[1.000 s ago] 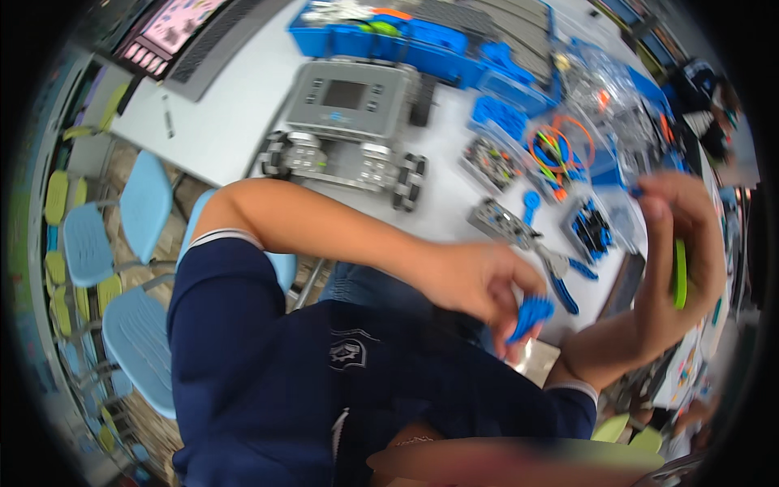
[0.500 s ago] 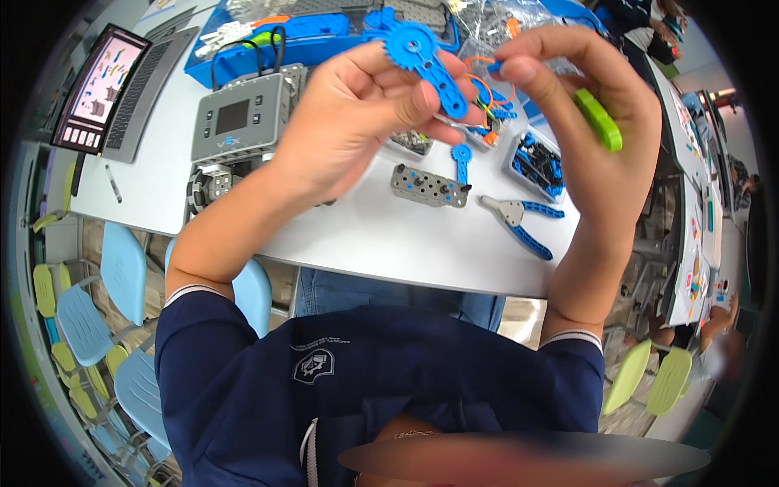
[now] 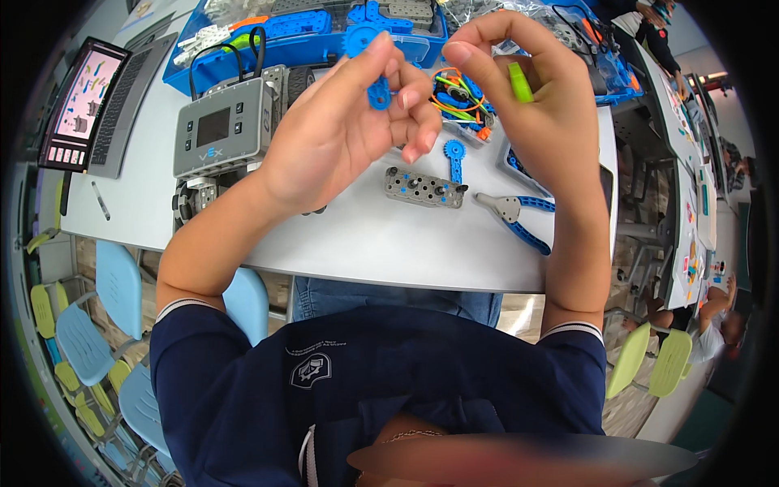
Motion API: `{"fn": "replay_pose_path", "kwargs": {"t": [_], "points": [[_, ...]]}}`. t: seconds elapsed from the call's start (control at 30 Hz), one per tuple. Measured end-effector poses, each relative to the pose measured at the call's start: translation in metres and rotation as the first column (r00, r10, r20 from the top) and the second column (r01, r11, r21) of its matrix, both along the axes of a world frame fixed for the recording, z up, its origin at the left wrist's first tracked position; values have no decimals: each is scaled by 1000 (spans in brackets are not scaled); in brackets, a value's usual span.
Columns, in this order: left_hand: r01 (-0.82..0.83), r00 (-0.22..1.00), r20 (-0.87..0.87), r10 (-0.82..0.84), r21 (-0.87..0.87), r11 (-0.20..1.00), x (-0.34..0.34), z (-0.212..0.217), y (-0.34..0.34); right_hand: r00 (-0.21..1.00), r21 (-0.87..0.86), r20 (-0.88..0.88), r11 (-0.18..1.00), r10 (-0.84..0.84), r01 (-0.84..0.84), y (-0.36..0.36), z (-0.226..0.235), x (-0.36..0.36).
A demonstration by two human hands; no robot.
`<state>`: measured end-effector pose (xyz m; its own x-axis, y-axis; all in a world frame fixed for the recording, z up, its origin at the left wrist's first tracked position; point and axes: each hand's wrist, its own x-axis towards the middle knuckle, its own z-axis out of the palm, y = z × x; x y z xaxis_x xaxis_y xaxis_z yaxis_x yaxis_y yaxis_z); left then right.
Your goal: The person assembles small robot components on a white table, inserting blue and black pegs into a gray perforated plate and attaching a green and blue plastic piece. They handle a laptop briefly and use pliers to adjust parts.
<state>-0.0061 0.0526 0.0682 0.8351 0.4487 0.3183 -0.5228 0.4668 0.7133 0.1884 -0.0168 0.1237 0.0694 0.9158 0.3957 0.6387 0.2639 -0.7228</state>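
Observation:
My left hand [image 3: 333,134] is raised over the table and grips a blue gear with a flat beam [image 3: 379,94] between thumb and fingers. To its right, my right hand [image 3: 540,105] has a lime green plastic piece [image 3: 519,83] tucked against the palm by the curled fingers. Its thumb and forefinger tips meet; anything small between them is hard to make out. Below the hands lies a grey perforated beam [image 3: 423,188] with black and blue pins in it. Another blue gear with a beam [image 3: 455,159] rests behind it. Blue-handled pliers [image 3: 511,213] lie to the right.
On the left stand a grey robot controller [image 3: 219,126] with a screen and an open laptop [image 3: 122,105], with a pen [image 3: 101,200] near them. A blue parts bin [image 3: 312,50] spans the back. Coloured bands [image 3: 458,93] and a pin tray [image 3: 513,166] sit behind the pliers.
Both hands have moved left and a little apart. My left hand has turned, covering more of the blue gear and beam. The right fingers have curled further around the green piece.

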Motion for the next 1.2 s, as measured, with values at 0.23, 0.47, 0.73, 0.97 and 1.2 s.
{"fn": "replay_pose_path", "kwargs": {"t": [0.23, 0.47, 0.73, 0.97, 1.2], "points": [[-391, 845, -255, 470, 305, 868, 6, 2, -13, 861, 317, 495, 947, -117, -53, 5, -32, -11], [-452, 776, -260, 575, 407, 794, 8, -3, -7, 800, 332, 577, 942, -166, -44, 8, -30, -7], [-470, 755, -289, 589, 388, 793, 6, 1, -1, 986, 266, 39, 949, 163, -168, 15, -13, 12], [-442, 755, -340, 562, 369, 817, 2, 6, -4, 981, -30, -64, 982, 184, -187, 8, -17, 4], [-478, 804, -239, 545, 284, 831, 2, 1, -3, 964, 239, 233, 953, 128, -184, 11, -27, -4]]}}
